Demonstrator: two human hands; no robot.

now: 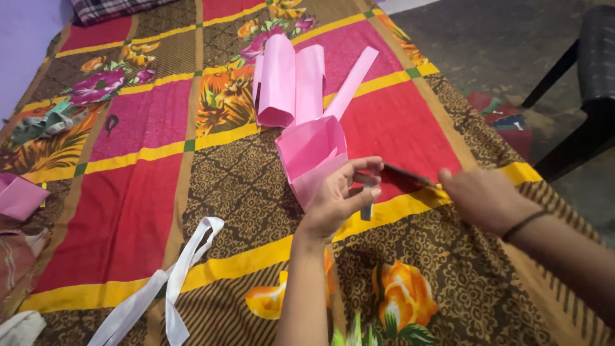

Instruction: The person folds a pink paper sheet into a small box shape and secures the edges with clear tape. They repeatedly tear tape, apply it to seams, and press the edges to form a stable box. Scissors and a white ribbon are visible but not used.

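Head view: pink paper piece (pixel 312 157), folded into an open box-like shape, sits at frame centre on the patterned bedspread (pixel 147 186), held up off the cloth by the left hand (pixel 338 195). Grip: thumb and fingers wrapped round its lower right edge, closed on the paper. A small grey, narrow item shows below the fingers at approx 5 o'clock of that hand; can't tell what it is.

Right hand (pixel 483 198), at 3 o'clock of the piece, pinches a thin dark red strip (pixel 403 174) whose far end points toward the left hand; grip narrow, closed on the strip.

Step in hand, by judgement: bringing strip to the folded piece, prob. for joining. Next move calls for steady hold on the pink form and accurate lining-up of strip end w/ the edge.

Surrounds: three longer pink paper pieces (pixel 288 83) at 12 o'clock, touching the piece's top. White ribbon (pixel 179 275) at 8 o'clock, well apart. Dark chair (pixel 586 83) at 2 o'clock, off the bedspread.
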